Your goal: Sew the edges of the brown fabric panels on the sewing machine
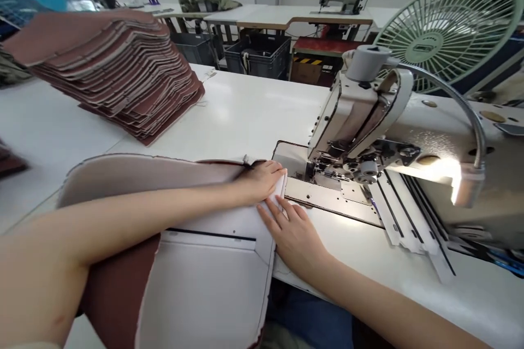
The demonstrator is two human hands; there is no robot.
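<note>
A large maroon panel with a pale lining (208, 278) lies across the table's front edge, its lining side up and part of it hanging down. A strip with a black line crosses it. My left hand (260, 181) is closed over the panel's right corner, fingers bent at its edge. Just below, my right hand (301, 242) rests with fingers spread on the same edge, the fingertips touching the lining. The sewing machine (347, 125) stands right of both hands; its needle area is apart from the panel's edge.
A tall stack of maroon panels (123, 71) stands at the left. White strips with black lines (413, 218) lie under the machine arm, near a lit lamp (466, 185). A green fan (429, 46) is behind. Grey crates (257, 57) sit beyond the table (249, 103).
</note>
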